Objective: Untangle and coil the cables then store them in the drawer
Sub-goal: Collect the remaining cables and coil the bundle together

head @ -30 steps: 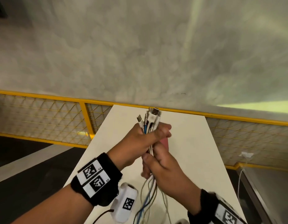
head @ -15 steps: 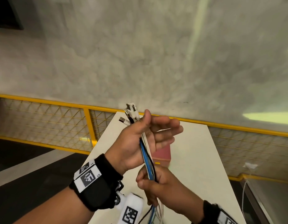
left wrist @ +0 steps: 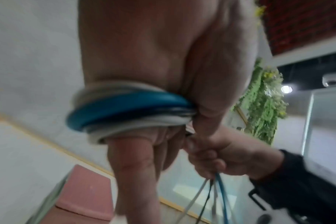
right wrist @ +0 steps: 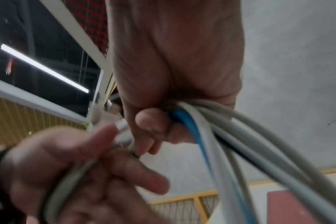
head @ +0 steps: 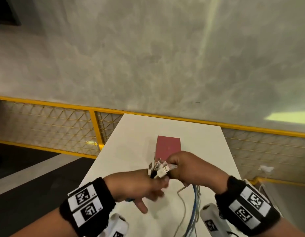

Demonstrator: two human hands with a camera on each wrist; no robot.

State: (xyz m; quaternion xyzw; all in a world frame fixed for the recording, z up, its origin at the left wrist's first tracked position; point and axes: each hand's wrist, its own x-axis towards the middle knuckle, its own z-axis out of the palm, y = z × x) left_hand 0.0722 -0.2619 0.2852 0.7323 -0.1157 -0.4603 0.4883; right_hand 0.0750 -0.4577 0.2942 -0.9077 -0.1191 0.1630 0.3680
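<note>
**Both hands work a bundle of cables above the desk**

Head view: the left hand (head: pixel 139 185) and the right hand (head: pixel 191 168) meet over the white desk (head: pixel 131 151). A cluster of cable plugs (head: pixel 159 169) sticks up between them, white and metal ends fanned out. The left hand's fingers (head: pixel 141 205) point down and are partly spread, blurred. The right hand is curled round the bundle of cables (head: pixel 193 202), whose blue, white and grey strands hang down from it to the desk. Just behind the hands a red box (head: pixel 168 146) stands on the desk. A yellow mesh railing (head: pixel 45 122) runs behind the desk, below a grey concrete wall (head: pixel 148 57).

Left wrist view: the cables (left wrist: pixel 128 109) wrap across the left hand (left wrist: pixel 144 53), a thick blue strand among white and grey ones, pinned at the thumb side. The right hand (left wrist: pixel 220 154) grips the strands just beside it, and they trail down from its fist. The red box (left wrist: pixel 82 195) lies below.

Right wrist view: the right hand's fingers (right wrist: pixel 153 122) are curled tight round the cables (right wrist: pixel 230 144), which arc away to the right. The left hand (right wrist: pixel 77 166) sits below with fingers loosely spread, a grey strand crossing its palm.
</note>
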